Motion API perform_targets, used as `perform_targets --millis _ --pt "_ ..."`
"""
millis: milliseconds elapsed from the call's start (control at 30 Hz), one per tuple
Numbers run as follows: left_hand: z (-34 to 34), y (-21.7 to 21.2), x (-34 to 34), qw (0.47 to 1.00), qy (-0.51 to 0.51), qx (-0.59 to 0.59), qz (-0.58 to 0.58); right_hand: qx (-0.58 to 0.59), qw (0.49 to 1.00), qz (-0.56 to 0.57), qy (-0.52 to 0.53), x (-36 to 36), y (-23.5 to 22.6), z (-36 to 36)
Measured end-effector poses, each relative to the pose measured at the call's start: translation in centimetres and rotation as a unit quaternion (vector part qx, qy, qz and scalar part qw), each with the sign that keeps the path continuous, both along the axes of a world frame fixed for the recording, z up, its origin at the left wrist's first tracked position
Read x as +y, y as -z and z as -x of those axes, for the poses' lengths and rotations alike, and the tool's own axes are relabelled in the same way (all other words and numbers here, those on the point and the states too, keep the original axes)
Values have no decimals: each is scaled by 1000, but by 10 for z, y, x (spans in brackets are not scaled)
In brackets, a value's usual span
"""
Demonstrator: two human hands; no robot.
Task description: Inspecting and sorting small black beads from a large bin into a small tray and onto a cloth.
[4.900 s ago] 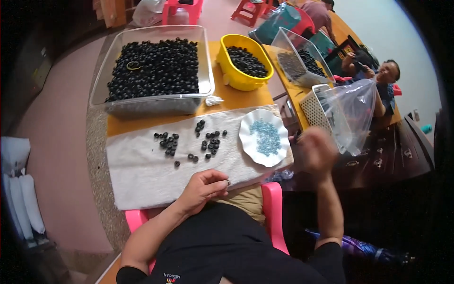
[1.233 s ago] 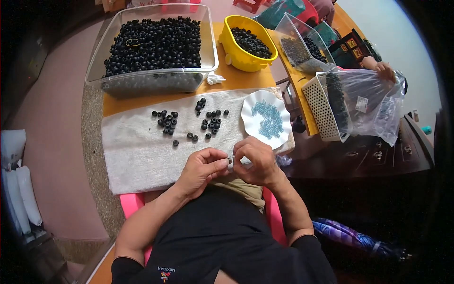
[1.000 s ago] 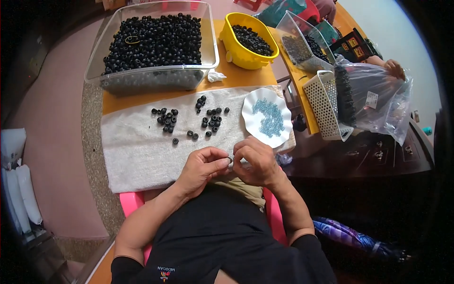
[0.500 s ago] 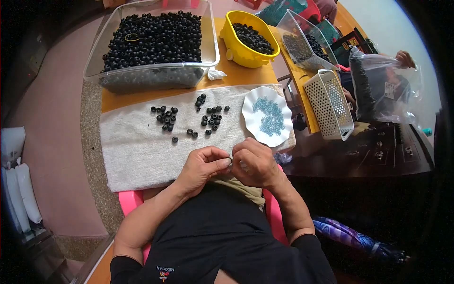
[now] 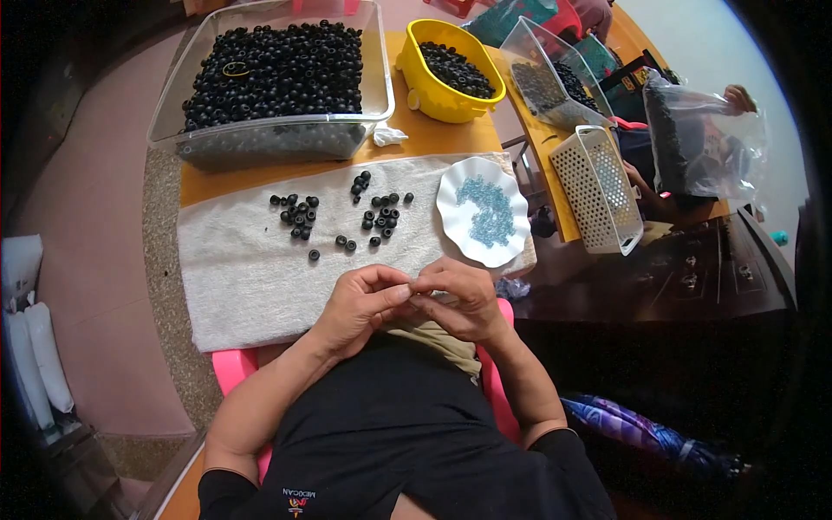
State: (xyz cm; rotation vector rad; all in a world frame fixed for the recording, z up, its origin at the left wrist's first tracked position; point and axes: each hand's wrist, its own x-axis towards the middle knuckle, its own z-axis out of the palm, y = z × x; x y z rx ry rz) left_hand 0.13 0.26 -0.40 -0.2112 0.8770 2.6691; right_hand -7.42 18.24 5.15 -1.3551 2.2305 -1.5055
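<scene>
My left hand and my right hand meet fingertip to fingertip above the near edge of a white towel. Between the left thumb and forefinger is a small dark thing, apparently a black bead, mostly hidden by the fingers. The right thumb and forefinger pinch right against it; what they hold is too small to make out. Beyond the hands, loose black beads lie on the towel in small groups. Right of them stands a white scalloped plate with small clear bluish pieces on it.
A large clear bin of black beads and a yellow tub of them stand at the back. A crumpled tissue lies between. At right are a white perforated basket, another clear bin and a person's hand at a plastic bag.
The right hand has turned, its fingers now straighter and pinching at the left fingertips; before, it was curled more tightly. The whole view has shifted slightly. The beads on the towel lie as before.
</scene>
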Motion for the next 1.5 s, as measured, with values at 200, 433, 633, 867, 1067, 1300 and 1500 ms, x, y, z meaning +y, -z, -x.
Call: perform_targets --millis 200,433,633,867,1067,1300,1500 --pt "0 -3 -1 1000 1 3 3 14 999 12 26 1 9 -3" --pt "-1 -6 1 1000 2 -4 -6 -63 996 25 62 2 19 -12" --pt "-2 -8 0 1000 4 -16 -2 -139 988 42 54 2 25 -13" --pt "-1 -6 0 1000 10 -14 3 -274 957 89 36 3 28 -14" --pt "-1 -4 0 1000 21 -11 -2 -370 922 103 45 5 34 -14" --pt "-1 -4 2 1000 22 -20 5 -378 919 105 40 7 36 -13" --pt "-2 -5 1 999 19 -28 11 -407 907 94 58 7 31 -17"
